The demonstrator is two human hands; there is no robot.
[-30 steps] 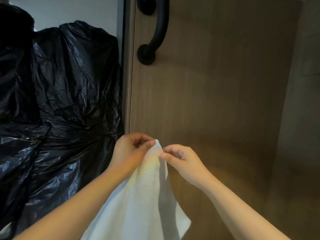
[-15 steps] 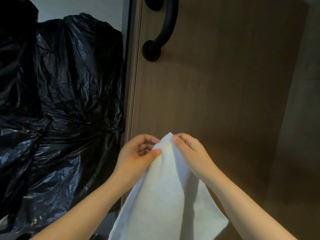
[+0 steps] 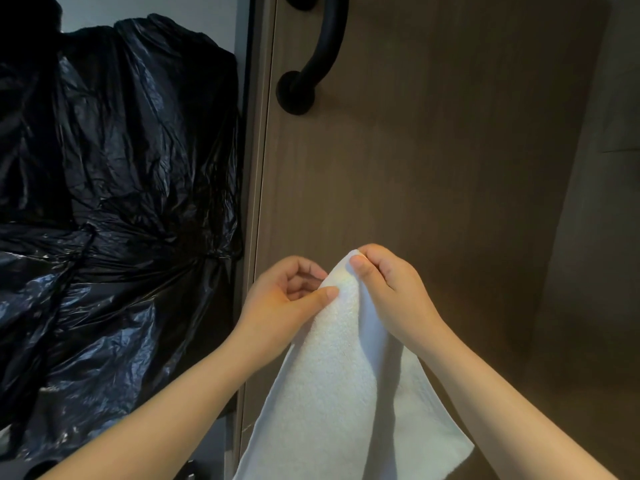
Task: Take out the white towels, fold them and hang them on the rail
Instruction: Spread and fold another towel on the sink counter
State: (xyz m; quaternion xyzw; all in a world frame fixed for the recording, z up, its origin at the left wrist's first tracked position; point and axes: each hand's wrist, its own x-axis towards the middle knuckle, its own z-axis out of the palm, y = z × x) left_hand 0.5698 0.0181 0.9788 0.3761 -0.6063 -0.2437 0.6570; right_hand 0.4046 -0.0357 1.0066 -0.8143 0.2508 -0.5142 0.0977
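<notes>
Slip risk, lower centre
Your left hand (image 3: 294,299) and right hand (image 3: 388,292) pinch the white towel (image 3: 332,375) at its peak; loosen either and it sags.

Black plastic bags (image 3: 114,202) bunched left of brown wooden door (image 3: 433,150).

On my feed the right hand (image 3: 394,299) has climbed from 3 o'clock of the towel (image 3: 332,393) peak to cap it at 12 o'clock, with its thumb now laid on the near face. The left hand (image 3: 284,299) has drawn closer to it. The peak has risen and drifted toward 3 o'clock. The hanging cloth has fanned wider, its lower corner swinging out toward 4 o'clock. The door handle (image 3: 322,46) has slid slightly toward 12 o'clock in my view.
</notes>
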